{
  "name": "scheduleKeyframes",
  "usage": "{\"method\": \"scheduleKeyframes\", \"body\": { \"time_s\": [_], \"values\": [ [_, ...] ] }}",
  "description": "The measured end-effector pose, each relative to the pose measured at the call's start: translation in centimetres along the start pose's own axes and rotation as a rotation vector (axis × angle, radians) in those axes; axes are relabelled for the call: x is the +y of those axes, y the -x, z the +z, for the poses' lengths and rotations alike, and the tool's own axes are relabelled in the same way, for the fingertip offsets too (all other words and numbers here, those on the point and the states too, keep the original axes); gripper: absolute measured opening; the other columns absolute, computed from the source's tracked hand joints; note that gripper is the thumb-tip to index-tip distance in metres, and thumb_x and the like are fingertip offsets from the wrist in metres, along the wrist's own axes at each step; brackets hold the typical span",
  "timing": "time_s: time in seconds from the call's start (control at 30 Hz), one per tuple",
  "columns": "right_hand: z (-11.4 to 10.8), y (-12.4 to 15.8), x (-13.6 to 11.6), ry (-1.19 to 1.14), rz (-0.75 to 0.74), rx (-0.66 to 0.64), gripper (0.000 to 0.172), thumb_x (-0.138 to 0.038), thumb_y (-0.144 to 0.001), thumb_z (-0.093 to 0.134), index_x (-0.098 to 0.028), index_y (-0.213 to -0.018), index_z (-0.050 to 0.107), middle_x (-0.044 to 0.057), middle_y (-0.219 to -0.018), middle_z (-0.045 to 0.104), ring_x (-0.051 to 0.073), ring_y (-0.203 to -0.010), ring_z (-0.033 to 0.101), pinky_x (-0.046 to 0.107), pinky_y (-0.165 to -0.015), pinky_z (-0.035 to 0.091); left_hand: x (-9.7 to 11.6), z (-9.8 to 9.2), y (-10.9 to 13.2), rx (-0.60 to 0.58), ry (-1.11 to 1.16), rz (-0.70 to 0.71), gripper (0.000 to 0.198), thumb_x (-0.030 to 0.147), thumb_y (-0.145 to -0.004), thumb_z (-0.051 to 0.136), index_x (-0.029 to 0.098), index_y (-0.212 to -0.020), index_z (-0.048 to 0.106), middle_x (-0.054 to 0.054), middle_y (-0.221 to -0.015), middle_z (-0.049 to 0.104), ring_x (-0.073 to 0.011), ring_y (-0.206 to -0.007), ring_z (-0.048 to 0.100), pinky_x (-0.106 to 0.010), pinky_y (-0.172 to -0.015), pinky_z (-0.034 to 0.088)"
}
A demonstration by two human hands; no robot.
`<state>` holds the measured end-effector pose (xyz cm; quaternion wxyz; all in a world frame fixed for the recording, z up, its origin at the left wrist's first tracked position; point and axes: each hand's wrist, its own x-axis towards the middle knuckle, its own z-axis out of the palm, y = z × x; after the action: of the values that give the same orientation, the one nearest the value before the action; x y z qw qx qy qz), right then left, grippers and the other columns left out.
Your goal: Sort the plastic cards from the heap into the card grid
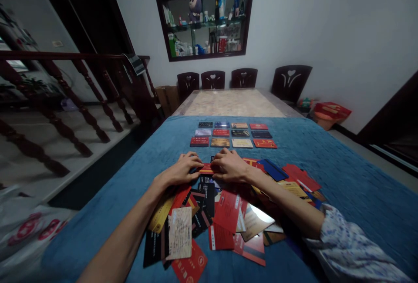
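My left hand [184, 170] and my right hand [230, 165] meet over the blue cloth [326, 152], fingers curled onto a red card [206, 169] that they hold between them. Under my forearms lies a loose heap of cards [222, 217] in red, black, tan and blue. Beyond my hands, several cards [233, 135] lie face up in three neat rows.
The cloth covers the near part of a long marble-topped table [231, 102]. Dark chairs [212, 79] stand at its far end and right side. A wooden stair railing [75, 96] runs along the left. A wall cabinet [205, 13] holds bottles.
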<state>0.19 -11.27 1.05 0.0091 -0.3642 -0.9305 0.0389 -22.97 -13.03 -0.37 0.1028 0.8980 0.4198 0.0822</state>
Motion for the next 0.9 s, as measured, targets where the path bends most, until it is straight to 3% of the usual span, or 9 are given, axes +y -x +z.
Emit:
{"method": "scheduleKeyframes", "body": {
  "time_s": [0.5,0.73,0.9],
  "values": [
    [0.3,-0.2,1.5,-0.103,-0.083,0.120,0.018,-0.035,-0.087,0.064,-0.024,-0.094,0.077,0.006,-0.096,0.074,0.027,-0.107,0.051,0.036,-0.083,0.034,-0.4,-0.4,0.1,0.021,0.070,-0.030,0.021,0.027,-0.091,0.060,0.025,-0.105,0.075,-0.006,-0.109,0.071,-0.0262,-0.126,0.046,-0.048,-0.107,0.035],
    [0.4,-0.3,1.9,-0.127,-0.075,0.223,0.019,-0.029,-0.089,0.063,-0.022,-0.097,0.078,0.009,-0.094,0.072,0.024,-0.102,0.054,0.033,-0.082,0.037,-0.9,-0.5,0.1,0.114,0.067,-0.008,0.022,0.026,-0.093,0.055,0.023,-0.098,0.076,-0.006,-0.100,0.073,-0.0246,-0.119,0.054,-0.045,-0.104,0.040],
    [0.6,-0.4,2.0,-0.123,-0.080,0.298,0.021,-0.025,-0.093,0.059,-0.020,-0.088,0.078,0.009,-0.086,0.070,0.020,-0.091,0.055,0.030,-0.076,0.036,-1.0,-0.4,-0.1,0.192,0.065,-0.001,0.023,0.026,-0.095,0.052,0.023,-0.097,0.075,-0.005,-0.094,0.073,-0.0231,-0.111,0.058,-0.042,-0.098,0.044]
  ]
}}
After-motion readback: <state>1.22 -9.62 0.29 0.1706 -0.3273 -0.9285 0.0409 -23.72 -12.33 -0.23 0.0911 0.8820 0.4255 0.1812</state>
